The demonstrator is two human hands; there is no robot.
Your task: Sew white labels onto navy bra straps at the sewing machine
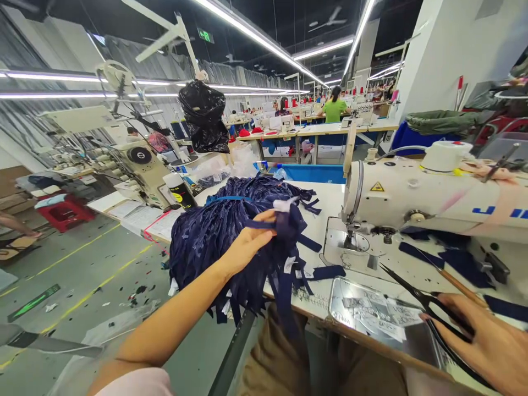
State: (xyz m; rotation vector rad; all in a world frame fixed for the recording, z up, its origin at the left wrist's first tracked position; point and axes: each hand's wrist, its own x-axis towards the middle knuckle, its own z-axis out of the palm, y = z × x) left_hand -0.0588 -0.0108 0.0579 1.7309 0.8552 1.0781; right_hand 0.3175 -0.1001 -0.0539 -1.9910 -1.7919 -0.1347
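My left hand (258, 236) is closed on a navy fabric strip (284, 225), with a small white piece at its top. Under that hand lies a big bundle of navy fabric strips (206, 236), tied with a blue band (231, 199) and hanging over the table's front edge. At the lower right, my right hand (482, 335) grips black scissors (427, 300) by the handles. Their blades point up and left, toward the sewing machine (412, 187). Just left of the scissors sits a metal tray (342, 316) with white labels (383, 314) on it.
A wooden-handled tool (462, 286) and cut navy pieces (466, 267) lie under the machine arm. A spray can (180, 191) and a second machine (140, 165) stand left. A black plastic bag (202, 115) hangs behind the bundle. Scraps litter the floor (103, 308).
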